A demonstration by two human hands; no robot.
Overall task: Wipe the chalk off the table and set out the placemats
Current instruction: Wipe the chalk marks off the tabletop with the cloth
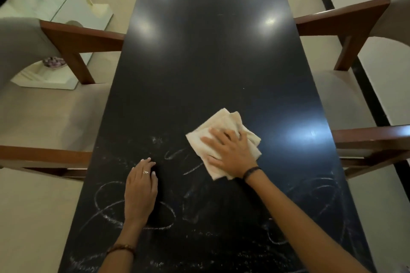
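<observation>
Cream cloth [224, 139] under right hand [230, 157], chalked table [199, 62]

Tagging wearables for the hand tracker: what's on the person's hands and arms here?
Both forearms are bare, with no sleeves in view. The left hand wears a small silver-toned ring on one finger, has light-painted nails, and has a brown beaded bracelet at the wrist. The right hand shows no ring; a thin dark band circles its wrist. No gloves or watch are visible.
</observation>
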